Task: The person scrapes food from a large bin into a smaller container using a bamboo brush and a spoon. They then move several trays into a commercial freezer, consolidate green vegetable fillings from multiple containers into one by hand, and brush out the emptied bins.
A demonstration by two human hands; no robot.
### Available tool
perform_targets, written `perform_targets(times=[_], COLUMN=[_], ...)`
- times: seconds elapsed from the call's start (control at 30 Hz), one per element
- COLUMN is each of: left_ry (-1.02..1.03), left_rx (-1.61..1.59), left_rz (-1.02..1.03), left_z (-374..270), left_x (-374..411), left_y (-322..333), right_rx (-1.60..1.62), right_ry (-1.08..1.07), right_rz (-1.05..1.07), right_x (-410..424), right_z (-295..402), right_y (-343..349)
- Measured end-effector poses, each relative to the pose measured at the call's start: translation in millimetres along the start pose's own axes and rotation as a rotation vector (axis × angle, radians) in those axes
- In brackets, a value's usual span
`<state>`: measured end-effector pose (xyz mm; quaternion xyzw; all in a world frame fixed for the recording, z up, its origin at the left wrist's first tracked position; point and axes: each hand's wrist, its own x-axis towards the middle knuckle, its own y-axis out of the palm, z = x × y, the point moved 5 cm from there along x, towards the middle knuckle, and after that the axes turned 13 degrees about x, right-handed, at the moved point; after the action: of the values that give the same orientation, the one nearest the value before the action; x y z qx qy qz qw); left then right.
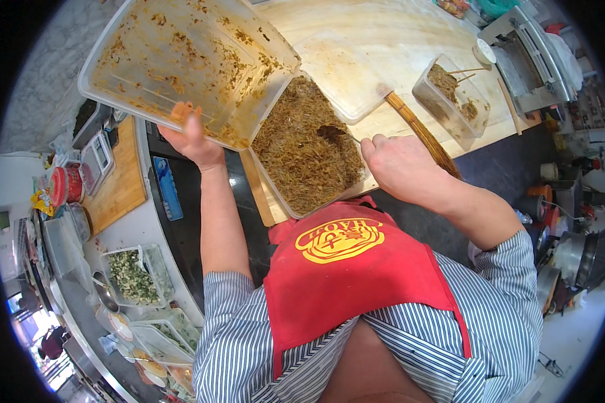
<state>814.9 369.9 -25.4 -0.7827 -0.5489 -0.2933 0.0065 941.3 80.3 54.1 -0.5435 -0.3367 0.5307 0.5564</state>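
My left hand (194, 138) holds up a clear plastic tub (181, 60) by its rim, tilted, its inside smeared with brown food bits. Against its lower corner stands a second plastic container (282, 201), filled with brown shredded filling (307, 141). At that container's right edge, my right hand (390, 161) grips the handle of a utensil, whose far end is sunk in a dark hollow of the filling. Just beyond this hand lies a bundled bamboo whisk (416, 126). A translucent lid (340, 75) lies flat on the wooden board behind the container.
On the wooden board (383, 30) at right sits a smaller tub (451, 121) with brown filling and sticks. A metal appliance (534, 60) stands beyond it. The left counter holds a cutting board (123, 176), a scale (98, 156) and a container of chopped greens (164, 282).
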Motion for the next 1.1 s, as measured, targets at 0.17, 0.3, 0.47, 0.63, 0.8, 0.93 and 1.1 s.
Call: perform_targets(times=[0.17,0.3,0.47,0.63,0.8,0.93,1.1], left_ry=[-0.034,-0.054,-0.051,-0.043,-0.052,-0.077,-0.086], left_rx=[0.043,0.038,0.048,0.073,0.226,0.180,0.043], left_rz=[-0.031,-0.023,-0.038,-0.042,-0.031,-0.038,-0.038], left_z=[4.6,10.3,21.5,25.4,26.0,23.8,19.5], left_x=[-3.7,-6.7,-6.7,-7.0,-7.8,-9.0,-10.4], left_y=[-1.7,-5.7,-14.0,-17.3,-19.6,-16.5,-9.9], right_rx=[-0.023,-0.060,-0.001,0.049,0.053,0.054,0.122], right_ry=[-0.020,0.063,0.095,0.128,0.097,0.115,0.075], right_rz=[-0.077,-0.135,-0.075,0.019,-0.067,-0.102,-0.342], right_x=[-1.0,13.9,40.4,58.9,62.2,54.4,38.8], right_z=[19.6,14.7,15.6,13.8,-5.1,-22.3,-23.2], right_y=[-9.7,-0.3,24.9,63.2,90.9,115.8,112.1])
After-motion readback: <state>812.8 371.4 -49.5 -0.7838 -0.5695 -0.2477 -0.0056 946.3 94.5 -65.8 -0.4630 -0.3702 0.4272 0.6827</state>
